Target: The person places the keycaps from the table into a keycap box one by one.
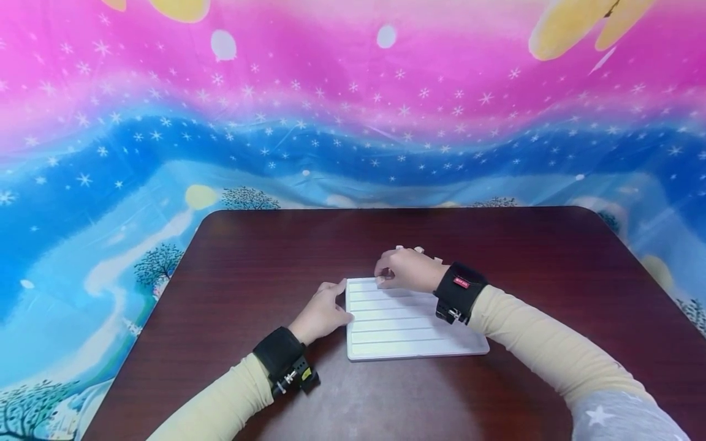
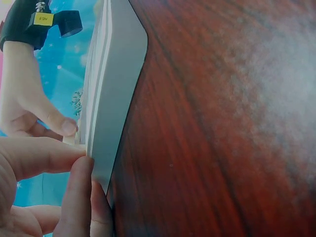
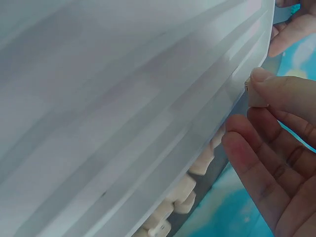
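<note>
A white ridged tray [image 1: 399, 337] with several parallel rows lies on the table. My left hand [image 1: 322, 313] holds its left edge, thumb and fingertips right at the rim; in the left wrist view the fingers [image 2: 74, 197] meet along the tray's side. Over the tray's far left part, my right hand [image 1: 410, 269] pinches a small cream-coloured block [image 3: 256, 95] between thumb and fingers, close to the far rim. Its face is mostly hidden by the thumb. More such small blocks [image 3: 181, 189] lie beyond the far rim, largely hidden by the right hand in the head view.
The dark reddish-brown wooden table [image 1: 265, 263] has rounded far corners. Behind it hangs a pink and blue cloth [image 1: 331, 122] with snowflakes and trees. Each wrist wears a black band [image 1: 462, 291] with a small camera.
</note>
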### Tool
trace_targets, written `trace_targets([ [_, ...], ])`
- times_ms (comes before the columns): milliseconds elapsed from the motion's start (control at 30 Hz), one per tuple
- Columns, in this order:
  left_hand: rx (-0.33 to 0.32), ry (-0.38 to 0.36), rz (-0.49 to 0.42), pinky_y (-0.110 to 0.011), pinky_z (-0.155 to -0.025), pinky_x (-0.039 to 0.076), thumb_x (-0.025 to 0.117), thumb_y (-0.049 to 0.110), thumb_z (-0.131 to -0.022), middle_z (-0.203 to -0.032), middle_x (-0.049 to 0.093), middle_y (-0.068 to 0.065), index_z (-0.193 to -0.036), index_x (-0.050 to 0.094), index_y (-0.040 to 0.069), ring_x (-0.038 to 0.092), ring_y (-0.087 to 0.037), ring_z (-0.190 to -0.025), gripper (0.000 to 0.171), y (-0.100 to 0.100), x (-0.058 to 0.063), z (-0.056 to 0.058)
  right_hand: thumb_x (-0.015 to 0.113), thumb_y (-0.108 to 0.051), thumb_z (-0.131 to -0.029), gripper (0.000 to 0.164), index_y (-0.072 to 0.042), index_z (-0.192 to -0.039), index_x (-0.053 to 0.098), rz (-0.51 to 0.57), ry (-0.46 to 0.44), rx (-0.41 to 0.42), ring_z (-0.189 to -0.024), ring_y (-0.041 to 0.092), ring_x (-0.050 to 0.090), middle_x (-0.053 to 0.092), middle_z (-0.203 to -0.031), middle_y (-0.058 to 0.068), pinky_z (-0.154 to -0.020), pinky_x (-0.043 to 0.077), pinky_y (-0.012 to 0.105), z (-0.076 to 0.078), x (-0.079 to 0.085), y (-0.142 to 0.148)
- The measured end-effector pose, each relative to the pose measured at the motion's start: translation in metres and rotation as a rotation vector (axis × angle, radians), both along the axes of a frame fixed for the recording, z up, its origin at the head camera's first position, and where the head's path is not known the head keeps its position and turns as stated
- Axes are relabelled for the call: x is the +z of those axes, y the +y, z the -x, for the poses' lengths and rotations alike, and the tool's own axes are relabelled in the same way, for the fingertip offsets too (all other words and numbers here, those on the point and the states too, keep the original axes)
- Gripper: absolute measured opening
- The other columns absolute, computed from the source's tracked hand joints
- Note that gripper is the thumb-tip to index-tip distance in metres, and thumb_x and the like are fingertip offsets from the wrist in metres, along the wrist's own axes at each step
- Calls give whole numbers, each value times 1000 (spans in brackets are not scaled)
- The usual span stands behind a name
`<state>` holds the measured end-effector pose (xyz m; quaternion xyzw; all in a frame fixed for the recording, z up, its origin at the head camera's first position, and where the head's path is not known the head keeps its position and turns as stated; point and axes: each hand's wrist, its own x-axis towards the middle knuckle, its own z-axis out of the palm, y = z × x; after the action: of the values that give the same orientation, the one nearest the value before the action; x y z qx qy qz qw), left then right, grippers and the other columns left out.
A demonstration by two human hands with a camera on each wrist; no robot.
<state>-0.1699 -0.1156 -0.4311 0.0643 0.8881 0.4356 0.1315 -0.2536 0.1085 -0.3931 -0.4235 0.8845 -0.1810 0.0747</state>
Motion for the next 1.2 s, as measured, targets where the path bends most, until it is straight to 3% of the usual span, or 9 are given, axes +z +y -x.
trace_targets([
  [333,-10,10,-4,-26,-66,49,75,-1,-86,-147,42,-28,-153,35,-10,56,-13,-71,79,0,-1,0,76,-8,-91,6,-7,-96,77,6,44,70,-76,9,54,67,-87,-2,-71,48,24,0,0,-22],
  [1200,-6,16,-6,-24,-60,44,72,-2,-86,-147,40,-28,-153,35,-12,54,-13,-70,77,-1,1,-5,71,-3,-90,7,-6,-95,73,-19,80,33,-72,11,52,60,-86,0,-68,47,26,-9,-13,-52],
])
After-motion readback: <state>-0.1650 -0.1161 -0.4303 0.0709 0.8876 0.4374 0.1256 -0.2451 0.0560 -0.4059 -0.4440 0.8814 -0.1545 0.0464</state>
